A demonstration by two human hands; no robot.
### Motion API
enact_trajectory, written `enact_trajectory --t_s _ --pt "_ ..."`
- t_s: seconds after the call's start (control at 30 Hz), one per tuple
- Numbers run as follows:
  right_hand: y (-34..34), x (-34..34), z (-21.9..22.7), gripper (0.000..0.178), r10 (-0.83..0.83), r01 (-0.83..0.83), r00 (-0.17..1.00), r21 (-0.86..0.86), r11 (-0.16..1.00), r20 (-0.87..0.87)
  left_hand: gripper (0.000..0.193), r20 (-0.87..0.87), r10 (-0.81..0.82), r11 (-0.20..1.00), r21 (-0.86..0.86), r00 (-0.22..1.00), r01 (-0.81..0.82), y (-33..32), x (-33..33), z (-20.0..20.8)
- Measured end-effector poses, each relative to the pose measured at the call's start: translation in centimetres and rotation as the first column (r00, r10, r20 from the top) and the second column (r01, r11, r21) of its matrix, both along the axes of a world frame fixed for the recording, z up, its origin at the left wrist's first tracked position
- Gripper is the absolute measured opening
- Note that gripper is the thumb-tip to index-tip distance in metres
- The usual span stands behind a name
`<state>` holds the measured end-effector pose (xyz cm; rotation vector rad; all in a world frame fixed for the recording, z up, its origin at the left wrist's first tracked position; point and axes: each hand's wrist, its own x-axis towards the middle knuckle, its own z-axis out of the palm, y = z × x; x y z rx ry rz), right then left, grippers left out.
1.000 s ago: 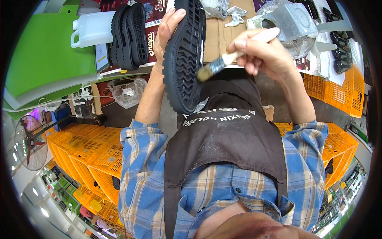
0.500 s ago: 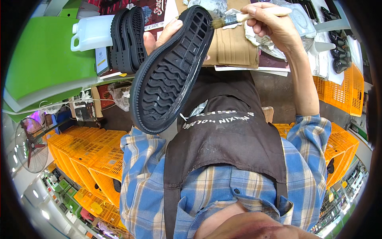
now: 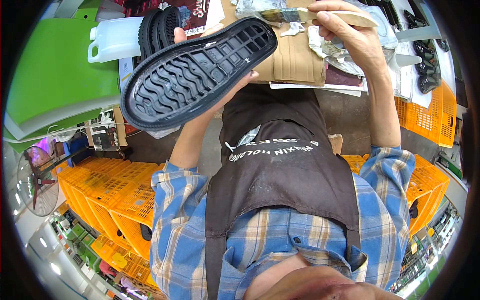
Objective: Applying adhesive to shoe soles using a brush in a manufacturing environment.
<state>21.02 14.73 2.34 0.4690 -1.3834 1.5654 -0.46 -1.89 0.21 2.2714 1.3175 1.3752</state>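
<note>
My left hand (image 3: 234,91) is closed around a black shoe sole (image 3: 200,70), which hides most of the palm. The sole's inner side faces me, with wavy ribs toward the heel, a grid of square pockets toward the other end, and wet-looking shiny streaks along the rim. In my right hand (image 3: 354,42) is a paintbrush (image 3: 295,15) with a pale wooden handle, gripped between thumb and fingers. Its bristles point left, just above the sole's far right end, and do not appear to touch it. Several more black soles (image 3: 159,34) stand together behind the held sole.
A white plastic jug (image 3: 115,39) stands left on a green surface (image 3: 60,75). Brown cardboard (image 3: 297,62) covers the bench ahead, with a plastic-wrapped container (image 3: 375,27) at right. Orange crates (image 3: 105,185) are stacked to my left, others (image 3: 427,117) to my right.
The sole has turned clockwise toward level, its heel end swinging left and up. The brush has lifted off the rim and shifted slightly up and left.
</note>
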Motion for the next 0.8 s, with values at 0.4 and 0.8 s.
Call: enact_trajectory --t_s 0.4,0.8 --pt "-4.5 2.8 2.2 0.020 -0.538 0.560 0.390 0.270 0.783 0.747 0.111 0.571 0.152 0.985 -0.155 0.806 -0.075 -0.3 1.3 -2.0" --pt "-5.4 1.6 1.8 0.019 -0.704 0.470 0.337 0.537 0.701 0.625 0.112 0.349 0.227 0.974 -0.106 0.909 -0.202 -0.2 1.1 -1.9"
